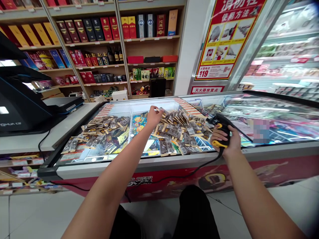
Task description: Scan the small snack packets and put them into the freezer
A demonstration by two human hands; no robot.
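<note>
From my end of the feed, the black-and-yellow scanner (224, 120) sits above the freezer's front edge, the right hand (233, 139) closed around its handle, presumably so its head faces the packets. The left hand (153, 117) reaches into the right-hand packets (171, 131), fingers bent nearly together at the far edge; I can't tell whether they pinch one. Those packets, like the left-hand packets (101, 127), lie on the chest freezer's (159, 162) glass top, which I'd say serves as a handy worktable. The cable (210, 162) hangs slack across the front (leaving room to move, I judge). Beyond stand the counter (81, 114) and boxed shelves (152, 39).
</note>
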